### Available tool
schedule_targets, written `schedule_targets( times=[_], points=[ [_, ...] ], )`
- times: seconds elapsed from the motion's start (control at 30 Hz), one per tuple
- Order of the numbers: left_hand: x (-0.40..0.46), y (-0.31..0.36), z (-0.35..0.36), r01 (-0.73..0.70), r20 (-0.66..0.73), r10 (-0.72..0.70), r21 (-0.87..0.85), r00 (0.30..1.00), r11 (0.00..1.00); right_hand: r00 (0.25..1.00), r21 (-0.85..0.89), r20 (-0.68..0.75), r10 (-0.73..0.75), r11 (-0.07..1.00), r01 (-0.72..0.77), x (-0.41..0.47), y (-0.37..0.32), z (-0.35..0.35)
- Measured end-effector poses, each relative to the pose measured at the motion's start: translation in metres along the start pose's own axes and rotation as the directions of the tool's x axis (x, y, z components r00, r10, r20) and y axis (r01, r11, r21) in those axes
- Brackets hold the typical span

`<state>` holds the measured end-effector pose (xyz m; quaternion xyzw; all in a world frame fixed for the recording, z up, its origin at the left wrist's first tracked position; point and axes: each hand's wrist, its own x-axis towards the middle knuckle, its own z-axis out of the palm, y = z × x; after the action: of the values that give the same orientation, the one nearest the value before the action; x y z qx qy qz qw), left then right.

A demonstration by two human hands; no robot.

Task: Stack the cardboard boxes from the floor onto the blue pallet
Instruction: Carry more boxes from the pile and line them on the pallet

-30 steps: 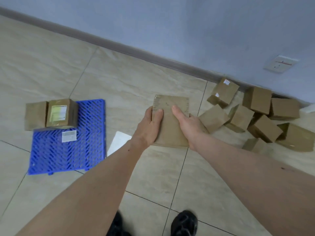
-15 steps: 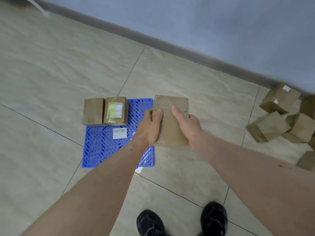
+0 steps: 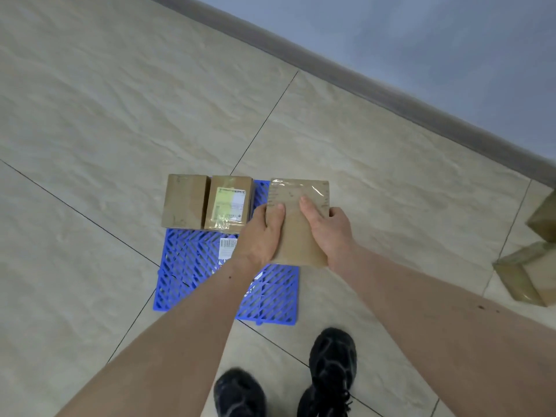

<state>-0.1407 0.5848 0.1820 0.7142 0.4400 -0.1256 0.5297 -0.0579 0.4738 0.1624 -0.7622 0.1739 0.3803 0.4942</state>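
I carry a taped brown cardboard box [image 3: 298,227] in the air over the far right part of the blue pallet [image 3: 192,266]. My left hand [image 3: 261,233] grips its left side with the thumb on top. On the box's right side, my right hand [image 3: 331,233] grips the same way. Two cardboard boxes stand side by side on the pallet's far edge: a plain one [image 3: 184,200] at the left and one with a pale label [image 3: 229,203] beside it. A white barcode sticker [image 3: 227,247] lies on the pallet.
More cardboard boxes [image 3: 529,275] lie on the tiled floor at the right edge. A grey skirting board [image 3: 391,94] and blue-grey wall run across the top right. My black shoes [image 3: 331,365] stand just in front of the pallet.
The view has swung left, so the pallet now lies straight below my hands and the floor pile has slid to the right edge. Both hands keep the same hold on the box.
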Motion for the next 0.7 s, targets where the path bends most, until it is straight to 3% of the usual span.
schedule_targets(
  times=[0.17,0.37,0.53,0.7],
  points=[
    [0.045,-0.024,-0.010,-0.017,-0.047,0.025,0.167,0.999,0.986,1.000,-0.019,-0.025,-0.008,1.000,0.008,0.038,0.010,0.036],
    [0.100,-0.053,-0.015,-0.064,-0.189,0.183,0.506,0.965,0.860,0.998,-0.008,-0.054,-0.008,1.000,0.007,0.088,0.031,0.075],
    [0.134,-0.067,-0.006,-0.078,-0.263,0.275,0.576,0.925,0.814,0.997,-0.001,-0.076,0.004,1.000,-0.004,0.119,0.047,0.095],
    [0.152,-0.076,0.007,-0.002,-0.289,0.241,0.637,0.926,0.771,0.996,-0.010,-0.090,-0.006,1.000,0.006,0.142,0.062,0.099]
  ],
)
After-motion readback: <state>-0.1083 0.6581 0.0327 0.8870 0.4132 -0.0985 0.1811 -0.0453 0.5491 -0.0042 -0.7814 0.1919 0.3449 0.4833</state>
